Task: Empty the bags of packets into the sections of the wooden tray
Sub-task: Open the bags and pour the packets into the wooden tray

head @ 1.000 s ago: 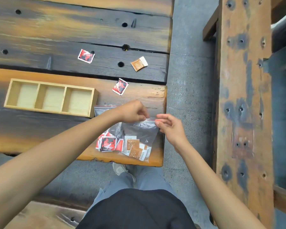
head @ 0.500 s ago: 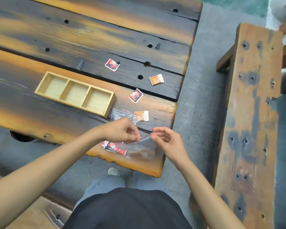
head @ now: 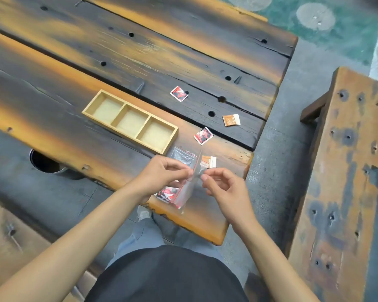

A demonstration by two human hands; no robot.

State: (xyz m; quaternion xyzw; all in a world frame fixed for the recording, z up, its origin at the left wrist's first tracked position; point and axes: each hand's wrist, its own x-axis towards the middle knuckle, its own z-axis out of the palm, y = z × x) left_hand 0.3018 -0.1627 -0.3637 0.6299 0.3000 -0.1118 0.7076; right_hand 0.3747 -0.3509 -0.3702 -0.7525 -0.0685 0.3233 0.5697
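A light wooden tray (head: 171, 139) with three bare sections lies on the table to the upper left of my hands. My left hand (head: 162, 174) and my right hand (head: 224, 186) both pinch the top edge of a clear zip bag (head: 187, 192), which hangs edge-on between them. Red-and-black packets (head: 168, 192) show at its lower left. Another clear bag (head: 182, 155) lies flat just beyond my left hand, beside the tray's near right corner. An orange packet (head: 208, 161) lies just past my fingertips.
Loose packets lie on the dark planks: two red ones (head: 179, 93) (head: 203, 136) and an orange one (head: 231, 120). The table's right edge (head: 249, 171) is close to my right hand. A wooden bench (head: 340, 192) stands right; a dark round container (head: 46, 163) sits below left.
The view has swung left and up. My hands have drawn closer together and lifted the bag, turning it from flat to edge-on. The orange packets in it are no longer seen.
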